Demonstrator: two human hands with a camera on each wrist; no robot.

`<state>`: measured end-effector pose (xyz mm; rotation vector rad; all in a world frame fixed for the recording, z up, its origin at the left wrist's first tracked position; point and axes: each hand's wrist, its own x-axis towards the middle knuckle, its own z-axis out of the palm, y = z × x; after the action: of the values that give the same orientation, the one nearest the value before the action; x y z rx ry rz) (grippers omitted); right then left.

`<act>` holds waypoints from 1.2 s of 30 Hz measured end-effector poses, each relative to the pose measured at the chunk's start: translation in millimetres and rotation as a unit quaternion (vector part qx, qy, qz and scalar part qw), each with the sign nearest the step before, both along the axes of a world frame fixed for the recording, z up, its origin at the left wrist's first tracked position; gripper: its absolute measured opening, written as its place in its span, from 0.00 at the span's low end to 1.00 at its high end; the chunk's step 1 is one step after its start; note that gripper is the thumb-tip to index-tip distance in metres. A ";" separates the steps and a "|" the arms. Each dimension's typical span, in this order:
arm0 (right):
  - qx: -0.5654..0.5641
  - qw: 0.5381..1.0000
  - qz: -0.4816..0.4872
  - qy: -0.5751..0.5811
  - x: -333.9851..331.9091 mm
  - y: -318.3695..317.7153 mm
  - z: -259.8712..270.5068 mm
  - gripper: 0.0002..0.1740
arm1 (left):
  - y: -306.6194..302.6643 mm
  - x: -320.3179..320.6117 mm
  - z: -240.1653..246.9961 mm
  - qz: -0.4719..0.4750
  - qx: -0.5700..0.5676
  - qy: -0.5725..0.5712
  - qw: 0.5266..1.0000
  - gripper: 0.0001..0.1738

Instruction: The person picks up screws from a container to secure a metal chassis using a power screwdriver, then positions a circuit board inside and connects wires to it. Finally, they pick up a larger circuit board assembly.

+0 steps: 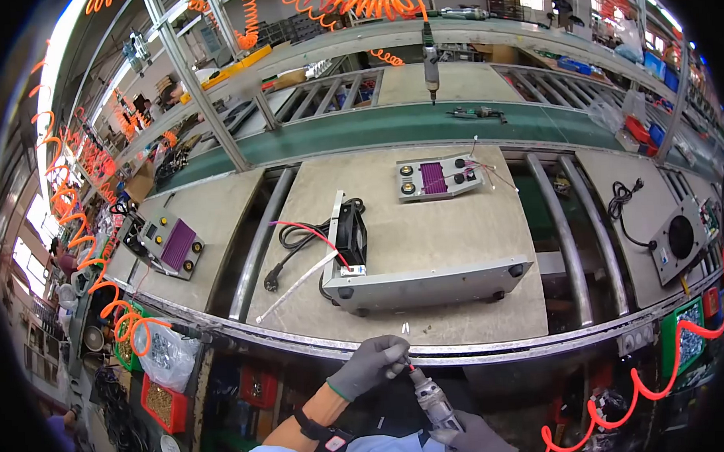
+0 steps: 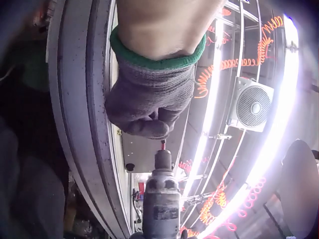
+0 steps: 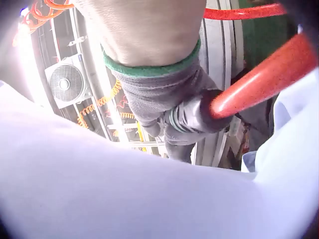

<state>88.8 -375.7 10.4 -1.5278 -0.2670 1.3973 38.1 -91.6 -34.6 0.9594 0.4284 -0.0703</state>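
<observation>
My gloved right hand (image 1: 477, 441) grips the body of a grey air screwdriver (image 1: 434, 400), its nose angled up toward the left hand. A red hose (image 3: 264, 79) runs from the tool's rear end in the right wrist view. The gloved left hand (image 1: 371, 367) has its fingers curled at the tip of the screwdriver's red bit (image 2: 163, 145); any small part between the fingertips is hidden. Just beyond the hands, on a board, lies a grey metal chassis (image 1: 428, 289) with a black fan (image 1: 351, 233) and red and white wires.
Behind the chassis sits a panel with a purple heatsink (image 1: 433, 178). Similar units lie left (image 1: 175, 245) and right (image 1: 681, 237). Metal rollers (image 1: 558, 235) flank the board (image 1: 394, 225). Another screwdriver (image 1: 430, 64) hangs overhead from an orange coil. A red screw bin (image 1: 164, 403) stands at the lower left.
</observation>
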 end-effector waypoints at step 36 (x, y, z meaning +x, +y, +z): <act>0.008 0.984 -0.154 -0.086 -4.5 32.7 -10.2 0.15 | 37.7 -0.4 -34.6 0.042 0.816 -0.038 0.575 0.14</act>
<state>84.3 -342.9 0.1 -1.6032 -0.1393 1.0211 37.7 -53.9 -69.2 2.7893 0.3807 0.5849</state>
